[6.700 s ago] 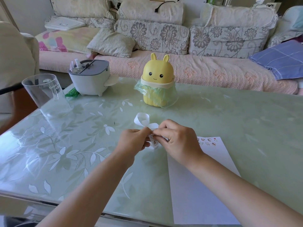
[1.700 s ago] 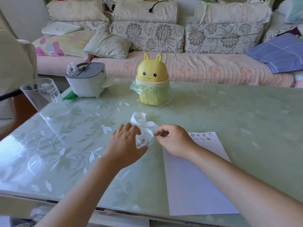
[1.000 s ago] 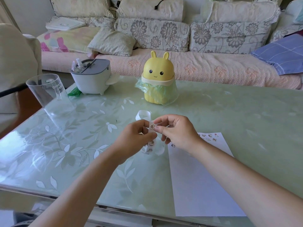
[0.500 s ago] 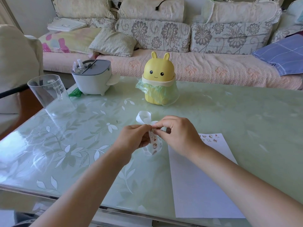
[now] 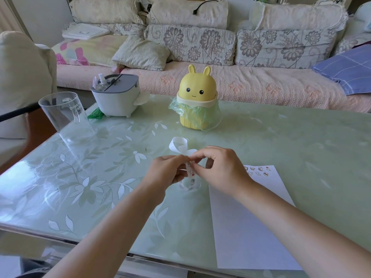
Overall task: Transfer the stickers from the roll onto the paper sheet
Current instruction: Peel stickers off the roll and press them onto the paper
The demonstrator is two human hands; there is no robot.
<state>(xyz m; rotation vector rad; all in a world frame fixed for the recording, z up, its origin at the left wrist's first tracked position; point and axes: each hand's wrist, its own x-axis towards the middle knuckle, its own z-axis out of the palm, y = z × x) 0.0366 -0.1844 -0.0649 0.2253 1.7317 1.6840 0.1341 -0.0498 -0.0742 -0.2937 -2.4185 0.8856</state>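
A: Closest to the person, the white paper sheet (image 5: pixel 247 227) lies flat on the green table (image 5: pixel 291 141). It runs under the right forearm, and its near end is bare.

B: Both hands meet just left of it. The left hand (image 5: pixel 166 173) has its fingers curled, thumb and fingertips pinching the sticker strip (image 5: pixel 190 171) so it stands upright above the glass.

A: The right hand (image 5: pixel 222 169) is in there too. Thumb and forefinger are closed tight on the strip's top edge, the other fingers loosely bent.

B: Small printed pictures run down the strip between the two hands, and its lower end curls near the tabletop.

A: Look past the right knuckles: a cluster of stickers (image 5: pixel 259 171) sits on the sheet's far end.

B: Beyond the hands, a bare white backing tail (image 5: pixel 178 145) loops on the table.

A: Farther back there's a yellow rabbit bin (image 5: pixel 197 93) with a green liner, a clear cup (image 5: pixel 66 117) at left, and a grey-lidded box (image 5: pixel 116 97) beside it.

B: And the sofa (image 5: pixel 251 83) behind them all.
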